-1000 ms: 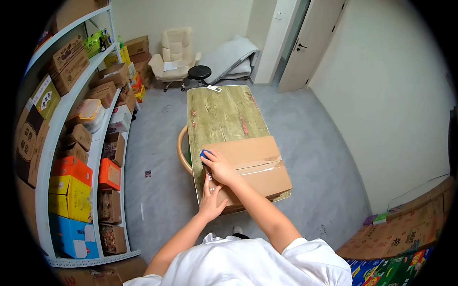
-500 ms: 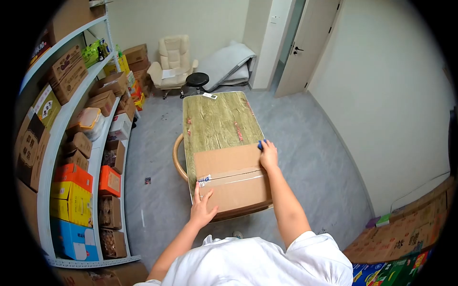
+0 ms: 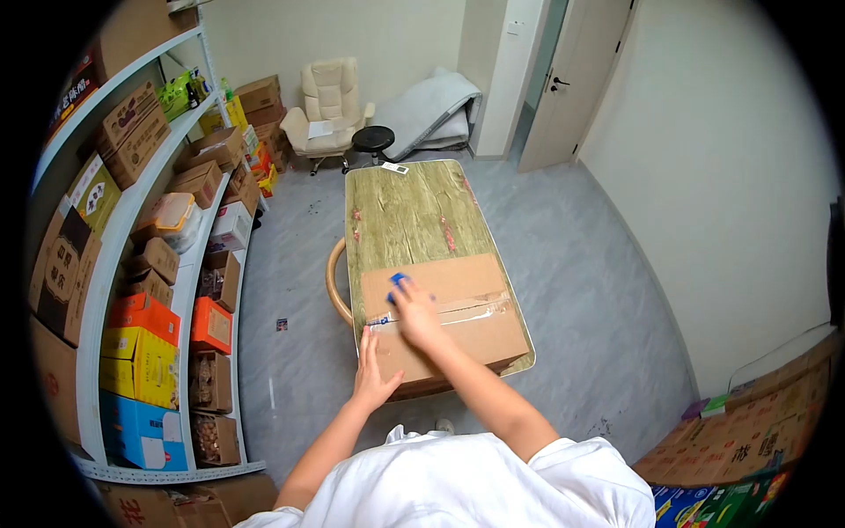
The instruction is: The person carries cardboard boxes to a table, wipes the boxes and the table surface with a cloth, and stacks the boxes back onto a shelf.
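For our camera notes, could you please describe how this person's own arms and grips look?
The person wears a loose, plain white shirt with short sleeves, so the forearms are uncovered. The left grip and right grip are bare human hands, without gloves. No watch or bracelet shows at either wrist; anything as small as a ring is too fine to tell.

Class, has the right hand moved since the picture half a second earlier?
Yes. Judged against the table, the right hand has moved left, from near the table's right edge to over the left half of the carton.
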A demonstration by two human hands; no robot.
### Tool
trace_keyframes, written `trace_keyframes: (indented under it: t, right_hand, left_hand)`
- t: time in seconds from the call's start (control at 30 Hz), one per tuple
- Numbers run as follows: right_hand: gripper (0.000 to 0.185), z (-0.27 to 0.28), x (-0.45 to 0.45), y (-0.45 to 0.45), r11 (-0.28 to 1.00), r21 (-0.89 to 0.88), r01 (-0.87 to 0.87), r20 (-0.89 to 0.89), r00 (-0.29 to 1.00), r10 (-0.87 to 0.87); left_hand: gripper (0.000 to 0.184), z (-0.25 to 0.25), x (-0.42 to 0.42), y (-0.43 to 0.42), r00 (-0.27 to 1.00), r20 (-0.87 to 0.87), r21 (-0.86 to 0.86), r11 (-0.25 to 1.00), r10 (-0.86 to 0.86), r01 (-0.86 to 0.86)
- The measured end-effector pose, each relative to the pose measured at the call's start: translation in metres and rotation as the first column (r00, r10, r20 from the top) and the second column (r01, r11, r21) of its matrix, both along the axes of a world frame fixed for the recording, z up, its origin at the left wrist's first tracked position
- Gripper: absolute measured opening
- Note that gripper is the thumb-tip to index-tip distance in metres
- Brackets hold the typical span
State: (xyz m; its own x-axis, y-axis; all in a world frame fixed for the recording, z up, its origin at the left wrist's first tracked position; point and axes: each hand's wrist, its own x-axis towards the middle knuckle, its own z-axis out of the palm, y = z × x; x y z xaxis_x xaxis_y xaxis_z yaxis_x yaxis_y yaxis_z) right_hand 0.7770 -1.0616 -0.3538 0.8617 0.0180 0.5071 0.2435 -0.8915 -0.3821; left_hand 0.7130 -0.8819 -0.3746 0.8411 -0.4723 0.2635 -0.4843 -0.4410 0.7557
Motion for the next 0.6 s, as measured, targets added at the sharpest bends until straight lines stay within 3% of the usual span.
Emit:
trace_keyframes:
  t: [0.13, 0.27, 0.33, 0.43, 0.6]
  right_hand:
    - [0.034, 0.005, -0.013, 0.052, 0.965, 0.045, -0.259, 0.028, 0.966, 0.258]
    - [0.033, 0.010, -0.029, 0.048, 0.914, 0.127, -0.384, -0.046, 0.919, 0.393]
    - [0.034, 0.014, -0.040, 0.030, 0.935, 0.120, -0.333, -0.053, 0.939, 0.341]
    - [0.036, -0.001, -0.056, -0.006, 0.973, 0.064, -0.223, -0.012, 0.974, 0.224]
    - [0.039, 0.001, -0.096, -0.076, 0.993, 0.040, 0.112, 0.078, 0.990, -0.114]
  left_hand:
    - [0.110, 0.000, -0.006, -0.002, 0.995, -0.023, -0.047, 0.994, 0.099, -0.100]
    - [0.113, 0.002, -0.010, -0.006, 0.985, -0.076, -0.063, 0.986, 0.152, -0.157]
    - [0.109, -0.003, -0.011, -0.006, 0.980, -0.013, -0.064, 0.978, 0.199, -0.200]
    - [0.106, 0.000, -0.009, -0.002, 0.991, 0.033, -0.034, 0.991, 0.133, -0.132]
    - [0.100, 0.010, -0.010, -0.001, 0.995, -0.055, 0.027, 0.996, 0.089, -0.087]
